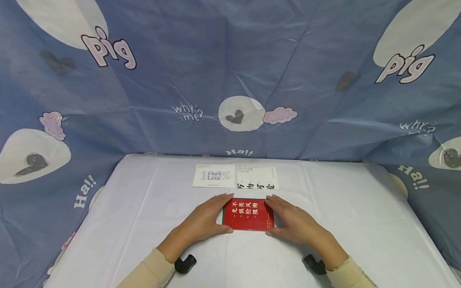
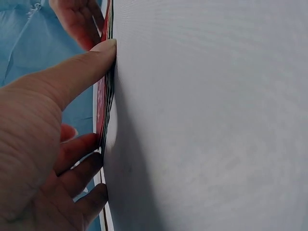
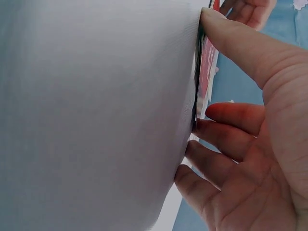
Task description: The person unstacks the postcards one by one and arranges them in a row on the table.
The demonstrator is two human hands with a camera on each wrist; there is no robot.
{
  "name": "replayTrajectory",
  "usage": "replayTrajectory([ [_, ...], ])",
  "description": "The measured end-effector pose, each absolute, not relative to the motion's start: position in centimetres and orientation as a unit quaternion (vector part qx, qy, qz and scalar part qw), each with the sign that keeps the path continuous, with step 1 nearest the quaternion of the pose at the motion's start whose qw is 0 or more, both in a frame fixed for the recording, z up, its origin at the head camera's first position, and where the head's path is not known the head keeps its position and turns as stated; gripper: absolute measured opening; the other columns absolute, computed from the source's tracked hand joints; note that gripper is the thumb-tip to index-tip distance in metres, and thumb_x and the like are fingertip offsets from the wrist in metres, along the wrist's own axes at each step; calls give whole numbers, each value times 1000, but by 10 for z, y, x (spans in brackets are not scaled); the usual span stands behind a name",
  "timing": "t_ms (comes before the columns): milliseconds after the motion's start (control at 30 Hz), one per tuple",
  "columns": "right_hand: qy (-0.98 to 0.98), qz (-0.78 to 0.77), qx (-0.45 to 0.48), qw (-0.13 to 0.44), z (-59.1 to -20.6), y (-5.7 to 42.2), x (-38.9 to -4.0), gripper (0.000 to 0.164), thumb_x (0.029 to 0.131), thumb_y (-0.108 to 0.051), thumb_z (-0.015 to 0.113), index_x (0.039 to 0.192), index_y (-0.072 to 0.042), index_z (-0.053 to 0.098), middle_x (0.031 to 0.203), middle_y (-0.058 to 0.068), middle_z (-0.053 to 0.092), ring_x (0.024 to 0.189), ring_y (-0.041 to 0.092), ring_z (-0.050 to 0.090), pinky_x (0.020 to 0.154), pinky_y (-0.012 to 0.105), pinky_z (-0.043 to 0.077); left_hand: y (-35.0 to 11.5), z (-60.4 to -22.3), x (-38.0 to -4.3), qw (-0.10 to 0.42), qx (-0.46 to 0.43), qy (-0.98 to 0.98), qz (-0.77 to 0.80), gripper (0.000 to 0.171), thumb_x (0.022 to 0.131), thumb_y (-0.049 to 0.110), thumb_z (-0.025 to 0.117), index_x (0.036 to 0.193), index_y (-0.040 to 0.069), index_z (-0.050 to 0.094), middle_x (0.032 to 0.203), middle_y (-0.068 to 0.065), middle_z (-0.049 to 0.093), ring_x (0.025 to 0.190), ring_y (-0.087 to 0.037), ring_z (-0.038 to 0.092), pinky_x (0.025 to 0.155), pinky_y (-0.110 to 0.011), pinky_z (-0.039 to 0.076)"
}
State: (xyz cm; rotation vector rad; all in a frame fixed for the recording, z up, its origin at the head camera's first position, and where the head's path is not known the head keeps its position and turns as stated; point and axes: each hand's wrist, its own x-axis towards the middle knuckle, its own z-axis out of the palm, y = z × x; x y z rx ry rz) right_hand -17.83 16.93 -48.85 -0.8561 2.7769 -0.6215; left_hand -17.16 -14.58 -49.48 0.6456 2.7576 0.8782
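A stack of postcards (image 1: 248,224) lies on the white cloth, its top card red with white Chinese characters. Several thin layers show along the stack's edge (image 2: 107,103) in the left wrist view. My left hand (image 1: 206,221) grips the stack's left end, thumb on the near edge and fingers toward the far edge. At the other end my right hand (image 1: 296,222) holds it the same way; in the right wrist view, its thumb (image 3: 240,41) presses the near edge and its lower fingertips touch the cloth.
Just beyond the stack, a white "Good Luck" card (image 1: 201,176) lies beside a white card with green characters (image 1: 257,178). The white cloth (image 1: 345,200) covers the table, and a blue printed curtain (image 1: 180,132) rises behind it. Black straps (image 1: 185,264) sit at the wrists.
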Motion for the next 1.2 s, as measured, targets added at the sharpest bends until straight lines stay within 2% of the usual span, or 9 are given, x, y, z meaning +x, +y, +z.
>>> replayTrajectory([
  [167, 930, -210, -290, 84, -489, 169, -178, 85, 83, -36, 89, 152, -3, 52, 159, 11, 48, 149, 30, 41, 110, 52, 48, -147, -491, -171, 95, 201, 925, 309, 98, 78, 34, 93, 161, 17, 42, 156, -5, 51, 141, -28, 49, 113, -53, 45],
  [367, 931, -209, -287, 85, -490, 169, -176, 88, 82, -39, 90, 153, -3, 51, 159, 11, 47, 149, 30, 41, 110, 51, 49, -146, -489, -169, 102, 196, 925, 311, 98, 79, 37, 92, 161, 19, 42, 157, -4, 51, 143, -32, 47, 113, -56, 44],
  [533, 931, -210, -287, 80, -491, 169, -175, 89, 81, -39, 90, 153, -3, 51, 159, 11, 48, 149, 30, 41, 110, 50, 49, -144, -489, -170, 96, 203, 922, 314, 99, 79, 35, 92, 162, 18, 41, 156, -5, 52, 140, -28, 50, 111, -53, 46],
  [733, 932, -210, -286, 75, -492, 171, -175, 89, 80, -35, 92, 152, -2, 52, 157, 12, 50, 147, 31, 44, 107, 51, 51, -143, -492, -170, 79, 220, 921, 311, 98, 80, 34, 92, 162, 19, 40, 158, -3, 49, 142, -23, 46, 112, -49, 46],
  [933, 934, -209, -282, 65, -490, 175, -174, 92, 79, -37, 92, 154, -4, 50, 156, 10, 51, 144, 30, 48, 107, 49, 52, -140, -491, -170, 65, 236, 922, 299, 97, 81, 35, 91, 162, 19, 40, 158, -4, 48, 142, -24, 46, 113, -48, 47],
  [1200, 933, -211, -289, 46, -482, 181, -171, 93, 81, -39, 91, 156, -4, 48, 159, 10, 48, 146, 29, 46, 109, 49, 50, -135, -485, -167, 56, 246, 923, 292, 95, 84, 37, 89, 162, 17, 40, 159, -4, 47, 143, -24, 46, 114, -45, 46],
])
